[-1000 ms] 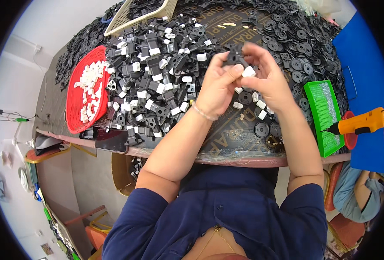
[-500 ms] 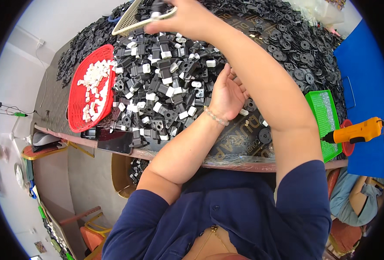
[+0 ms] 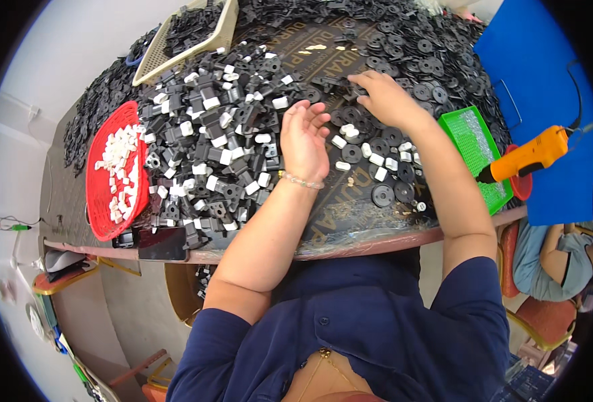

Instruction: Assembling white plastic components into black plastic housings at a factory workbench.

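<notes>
My left hand [image 3: 304,144] is held palm inward with loosely curled fingers and nothing in it, at the right edge of a heap of black plastic parts with white caps [image 3: 226,157]. My right hand [image 3: 389,99] reaches over the black round discs [image 3: 424,92], fingers spread and no part visible in them. Between my forearms, several loose white caps [image 3: 376,159] lie among scattered black discs [image 3: 382,195]. What is under my right palm is hidden.
A red basket [image 3: 97,194] of white caps stands at the left. Far left is a cream basket [image 3: 150,61] with black parts. A green tray [image 3: 457,127] and an orange power screwdriver [image 3: 528,155] are at the right, beside a blue panel [image 3: 544,87]. Another person [image 3: 544,261] sits beyond.
My right hand has swung from the cream basket at the far left over to the discs on the right. My left hand has shifted slightly left, and the view has turned.
</notes>
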### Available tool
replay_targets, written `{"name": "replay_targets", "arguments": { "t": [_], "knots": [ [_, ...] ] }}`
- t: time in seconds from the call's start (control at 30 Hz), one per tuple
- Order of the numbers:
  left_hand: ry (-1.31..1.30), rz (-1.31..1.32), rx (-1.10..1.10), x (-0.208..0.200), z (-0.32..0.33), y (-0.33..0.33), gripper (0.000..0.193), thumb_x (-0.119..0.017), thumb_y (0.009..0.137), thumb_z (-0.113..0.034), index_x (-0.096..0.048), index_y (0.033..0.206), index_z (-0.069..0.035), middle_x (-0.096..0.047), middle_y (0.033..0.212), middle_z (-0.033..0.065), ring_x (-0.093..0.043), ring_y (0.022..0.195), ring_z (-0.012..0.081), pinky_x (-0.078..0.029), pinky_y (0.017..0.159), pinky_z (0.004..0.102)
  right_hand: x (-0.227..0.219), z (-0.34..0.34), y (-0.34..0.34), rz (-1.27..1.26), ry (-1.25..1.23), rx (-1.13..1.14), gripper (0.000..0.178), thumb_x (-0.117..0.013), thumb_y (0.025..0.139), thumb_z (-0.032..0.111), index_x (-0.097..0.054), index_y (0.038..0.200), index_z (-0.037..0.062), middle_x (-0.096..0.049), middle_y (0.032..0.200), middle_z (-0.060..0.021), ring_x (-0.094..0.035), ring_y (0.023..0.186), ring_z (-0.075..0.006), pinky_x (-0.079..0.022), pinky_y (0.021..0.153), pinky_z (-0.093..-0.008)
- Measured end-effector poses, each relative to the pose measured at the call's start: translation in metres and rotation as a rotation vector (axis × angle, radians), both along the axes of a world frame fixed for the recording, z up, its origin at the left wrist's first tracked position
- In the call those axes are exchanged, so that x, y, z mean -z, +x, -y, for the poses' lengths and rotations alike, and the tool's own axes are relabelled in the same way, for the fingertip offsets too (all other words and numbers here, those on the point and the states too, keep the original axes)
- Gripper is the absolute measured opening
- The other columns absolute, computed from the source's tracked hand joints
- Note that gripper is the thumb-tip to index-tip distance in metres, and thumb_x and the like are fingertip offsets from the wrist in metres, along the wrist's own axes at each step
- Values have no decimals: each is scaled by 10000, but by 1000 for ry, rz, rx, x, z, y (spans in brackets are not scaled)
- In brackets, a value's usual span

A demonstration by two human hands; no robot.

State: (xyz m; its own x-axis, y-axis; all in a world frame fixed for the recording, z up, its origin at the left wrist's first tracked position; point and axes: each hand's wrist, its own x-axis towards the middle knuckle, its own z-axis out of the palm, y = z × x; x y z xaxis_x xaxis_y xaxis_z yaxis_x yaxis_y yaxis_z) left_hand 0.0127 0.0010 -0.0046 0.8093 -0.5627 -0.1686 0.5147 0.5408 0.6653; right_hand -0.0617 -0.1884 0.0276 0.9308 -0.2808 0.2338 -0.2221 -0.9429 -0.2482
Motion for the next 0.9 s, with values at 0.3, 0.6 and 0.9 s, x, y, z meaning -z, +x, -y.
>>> {"name": "replay_targets", "arguments": {
  "t": [0.3, 0.6, 0.9],
  "knots": [
    [116, 301, 14, 3, 3, 0, 219, -532, 1001, -175, -522, 1188, -61, -635, 1080, 67, -600, 919, 129, -471, 762, 274, 27, 7, 51, 0, -51, 5, 421, -677, 845, 246, -646, 1256, 159, -641, 1218, -130, -525, 1224, -359, -389, 1065, -478],
    [-53, -135, 753, -4, -3, -7, 511, -421, 1047, -416, -455, 1348, -5, -587, 1153, 133, -621, 980, 237, -540, 818, 336, -50, -27, -58, 29, 701, -364, 666, -746, 707, 15, -600, 1345, 138, -538, 1315, -98, -546, 1209, -228, -475, 1014, -379],
    [-116, -166, 771, -7, 4, -12, 360, -508, 1019, -199, -498, 1348, -55, -635, 1146, 143, -633, 1007, 228, -553, 861, 373, -31, 34, -117, -170, 275, 279, 397, -776, 719, 55, -670, 1098, 1, -698, 1046, -125, -658, 978, -277, -531, 858, -371]
  ]
}}
